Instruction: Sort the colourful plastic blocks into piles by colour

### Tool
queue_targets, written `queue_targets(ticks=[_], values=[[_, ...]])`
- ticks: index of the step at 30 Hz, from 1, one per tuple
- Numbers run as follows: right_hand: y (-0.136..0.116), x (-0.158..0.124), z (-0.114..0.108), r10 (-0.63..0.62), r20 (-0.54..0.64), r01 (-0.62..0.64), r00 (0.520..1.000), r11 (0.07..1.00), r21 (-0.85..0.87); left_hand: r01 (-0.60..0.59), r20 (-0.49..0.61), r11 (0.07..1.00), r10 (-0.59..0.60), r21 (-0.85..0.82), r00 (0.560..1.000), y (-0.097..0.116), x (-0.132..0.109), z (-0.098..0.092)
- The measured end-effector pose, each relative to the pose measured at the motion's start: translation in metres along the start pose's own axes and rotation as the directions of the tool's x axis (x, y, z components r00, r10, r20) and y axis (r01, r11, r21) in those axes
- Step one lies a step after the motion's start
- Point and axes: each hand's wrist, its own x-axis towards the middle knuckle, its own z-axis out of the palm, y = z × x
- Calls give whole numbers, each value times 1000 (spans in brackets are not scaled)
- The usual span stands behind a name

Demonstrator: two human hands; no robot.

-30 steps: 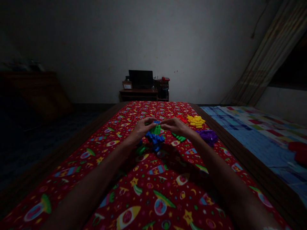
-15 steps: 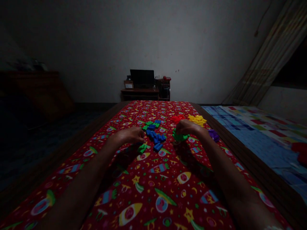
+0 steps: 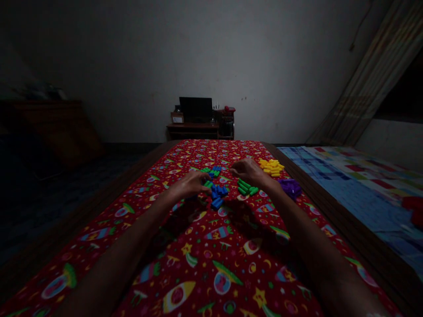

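On red cloth (image 3: 211, 246), head view: how many hands, heaps? (Q)
2 hands; 1 heap each of blue blocks (image 3: 218, 193), green blocks (image 3: 246, 187), yellow blocks (image 3: 271, 166) and purple blocks (image 3: 290, 187); pcs too dim to count. Left hand (image 3: 191, 184) curled, tips at blue blocks; right hand (image 3: 247, 170) half-curled just beyond green blocks. Grip: can't tell, either hand. (A)

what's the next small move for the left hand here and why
Probably close the left hand on the green piece at its fingertips and lift it. The fingers reach that piece at the edge of the blue pieces, though a firm grip isn't visible. The right hand is apart, above the loose green pieces.
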Motion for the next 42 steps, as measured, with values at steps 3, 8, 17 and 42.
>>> queue_targets(ticks=[3, 8, 17, 42], values=[[-19, 2, 14, -105, 4, 102, 994, 975, 199, -27, -128, 988, 8, -154, 992, 13, 3, 3], [-18, 5, 20, -127, 9, 121, 992, 964, 236, -119, -153, 945, 75, -304, 985, 25, 6, 16], [67, 0, -16, 129, 371, -183, 920, 977, 114, -4, -331, 999, -9, -39, 943, -38, 12, 9], [-1, 3, 18, -165, -88, 179, 982, 966, 184, -61, -211, 839, -65, -540, 975, -26, 18, 8]])
